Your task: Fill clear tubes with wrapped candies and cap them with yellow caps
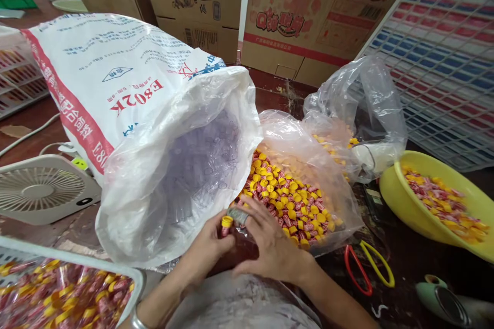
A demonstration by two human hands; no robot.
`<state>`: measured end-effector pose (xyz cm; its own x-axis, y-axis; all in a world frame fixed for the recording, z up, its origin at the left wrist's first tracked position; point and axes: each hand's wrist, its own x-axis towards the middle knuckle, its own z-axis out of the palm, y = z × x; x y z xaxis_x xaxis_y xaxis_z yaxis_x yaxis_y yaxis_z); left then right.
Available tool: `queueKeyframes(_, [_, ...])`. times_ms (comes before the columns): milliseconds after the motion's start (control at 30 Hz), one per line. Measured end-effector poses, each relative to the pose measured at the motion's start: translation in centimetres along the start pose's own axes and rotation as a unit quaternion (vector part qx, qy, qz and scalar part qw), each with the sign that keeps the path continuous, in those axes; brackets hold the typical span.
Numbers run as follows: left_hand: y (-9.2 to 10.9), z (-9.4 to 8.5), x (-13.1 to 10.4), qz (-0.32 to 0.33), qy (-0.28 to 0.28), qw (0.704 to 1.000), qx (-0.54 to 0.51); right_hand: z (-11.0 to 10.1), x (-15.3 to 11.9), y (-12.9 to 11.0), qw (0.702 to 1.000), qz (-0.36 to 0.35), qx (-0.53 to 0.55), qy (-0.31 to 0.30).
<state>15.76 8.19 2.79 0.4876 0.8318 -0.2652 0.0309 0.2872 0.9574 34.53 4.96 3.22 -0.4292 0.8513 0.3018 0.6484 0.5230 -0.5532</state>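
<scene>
Left hand (pixel 208 248), grip narrow on a yellow-capped piece (pixel 226 225), before the white sack (pixel 131 205), right hand (pixel 272 247) beside, cannot tell whether its grip holds anything, clear bag (pixel 281 127) of similar pieces (pixel 291 199) beyond

Soft light, glints on the clear bag (pixel 380 82), blurry edges.

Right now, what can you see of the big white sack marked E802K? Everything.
The white sack lies on its side, its open mouth toward the camera, the rim soft and crumpled. It looks like plastic, printed in red and blue: E802K, a blue diamond, a red band with white characters. Inside are clear, violet-tinged contents, too hazy to identify. It lies between the fan and the clear bag of yellow-capped pieces. The left hand is at its lower rim; contact is unclear.
</scene>
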Motion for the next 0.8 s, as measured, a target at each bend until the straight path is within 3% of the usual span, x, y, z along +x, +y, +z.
queueKeyframes(33, [0.6,-0.8,0.7,0.046,0.029,0.991,0.122,-1.3,-0.4,0.8,1.000,0.024,-0.017,0.010])
queueKeyframes(67, [1.2,-1.7,1.5,0.090,0.066,0.961,0.254,-2.6,-1.0,1.8,0.996,0.060,-0.044,0.041])
queueKeyframes(133, [2.4,-3.4,3.2,0.135,0.129,0.849,0.494,-5.0,-2.6,3.8,0.974,0.150,-0.129,0.114])
queueKeyframes(167, [2.9,-4.0,4.2,0.142,0.131,0.789,0.583,-6.0,-3.6,4.6,0.960,0.185,-0.174,0.117])
queueKeyframes(233, [3.6,-4.8,5.9,0.145,0.088,0.695,0.699,-7.0,-5.2,5.5,0.943,0.227,-0.235,0.065])
queueKeyframes(267, [3.8,-5.0,6.6,0.149,0.055,0.667,0.728,-7.0,-5.9,5.5,0.942,0.233,-0.242,0.020])
queueKeyframes(367, [3.8,-5.0,7.9,0.151,-0.006,0.634,0.758,-5.8,-6.9,4.4,0.951,0.205,-0.214,-0.088])
queueKeyframes(433, [3.7,-4.9,8.0,0.161,-0.013,0.639,0.752,-4.6,-7.1,3.7,0.956,0.172,-0.209,-0.114])
queueKeyframes(500, [3.5,-4.9,7.4,0.187,-0.007,0.666,0.722,-3.8,-7.2,3.5,0.957,0.145,-0.227,-0.106])
queueKeyframes(567, [3.1,-4.7,6.1,0.211,-0.007,0.725,0.656,-3.4,-7.2,3.7,0.962,0.135,-0.228,-0.069])
queueKeyframes(633, [2.5,-4.0,4.4,0.210,-0.023,0.803,0.557,-3.6,-6.9,3.9,0.974,0.146,-0.173,0.007])
queueKeyframes(700, [1.8,-2.8,2.8,0.174,-0.055,0.871,0.457,-4.0,-6.3,3.6,0.979,0.173,-0.059,0.091])
queueKeyframes(800, [0.9,-0.8,1.0,0.085,-0.102,0.929,0.346,-4.1,-4.9,2.3,0.963,0.197,0.126,0.133])
